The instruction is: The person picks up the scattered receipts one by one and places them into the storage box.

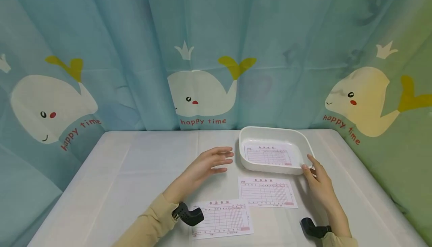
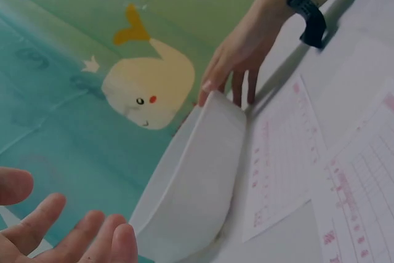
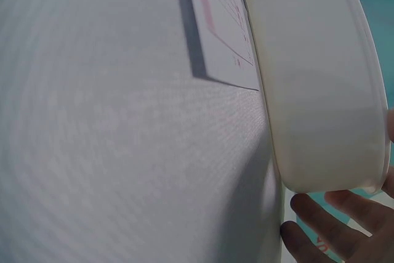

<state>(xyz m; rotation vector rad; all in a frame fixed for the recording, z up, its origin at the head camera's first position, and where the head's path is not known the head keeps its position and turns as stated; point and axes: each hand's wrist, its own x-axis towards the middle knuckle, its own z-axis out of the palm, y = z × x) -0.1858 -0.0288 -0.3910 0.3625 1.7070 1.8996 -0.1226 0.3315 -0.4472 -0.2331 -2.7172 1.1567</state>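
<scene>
Right fingers (image 1: 312, 164) straight, touching tray's (image 1: 274, 131) near-right corner. Left hand (image 1: 207, 164) hovers open, fingers apart, just left of tray. Tray sits near bench's (image 1: 118, 172) far edge, long axis left-right, one slip (image 1: 268, 155) inside.

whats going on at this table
A person sits at a white table. Their right hand touches the near right corner of a white tray that holds one pink receipt. The left hand hovers open beside the tray. Two more receipts lie on the table.
</scene>
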